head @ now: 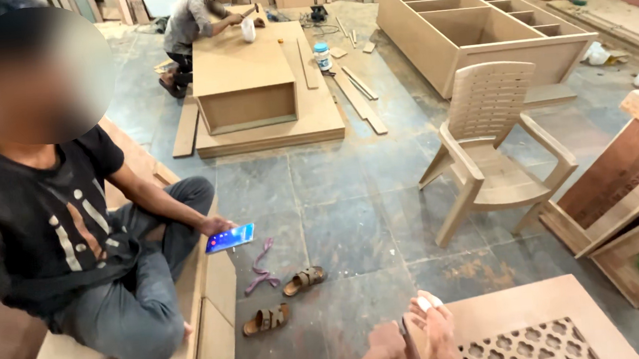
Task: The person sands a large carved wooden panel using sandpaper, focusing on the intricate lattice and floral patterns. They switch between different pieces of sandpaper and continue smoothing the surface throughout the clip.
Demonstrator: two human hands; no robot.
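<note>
Just thin dark strip (411, 349) btwn both hands' grip, over carved panel (540, 329).

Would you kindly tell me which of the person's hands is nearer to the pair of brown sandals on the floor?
The left hand is nearer: the sandals lie to its left. The right hand sits farther right, at the edge of the carved lattice panel.
</note>
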